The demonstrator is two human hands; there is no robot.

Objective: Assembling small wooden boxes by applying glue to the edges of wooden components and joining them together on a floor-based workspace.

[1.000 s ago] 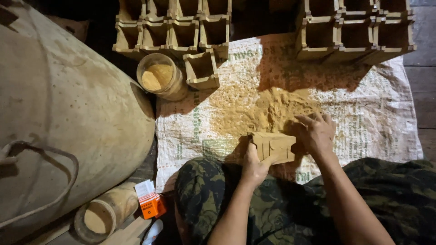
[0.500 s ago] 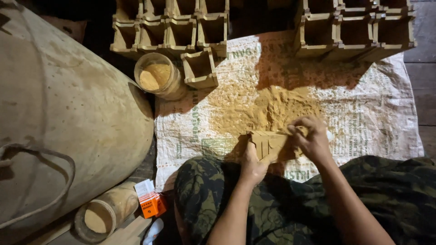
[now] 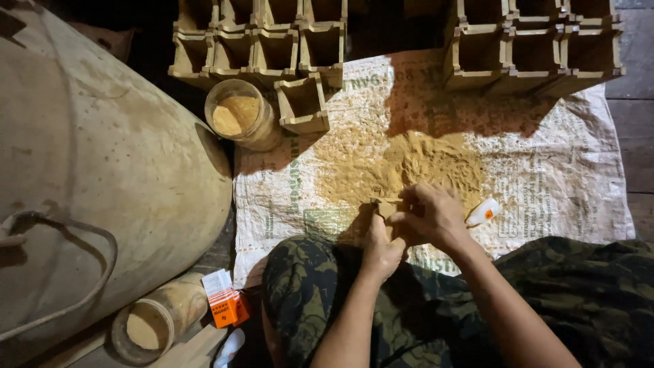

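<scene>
Your right hand (image 3: 436, 218) covers most of the small wooden box (image 3: 387, 208), so only its tan left corner shows, over the sawdust pile (image 3: 409, 170) on the woven sack (image 3: 545, 157). Both hands' fingers hold it; your left hand (image 3: 381, 249) grips from below.
</scene>
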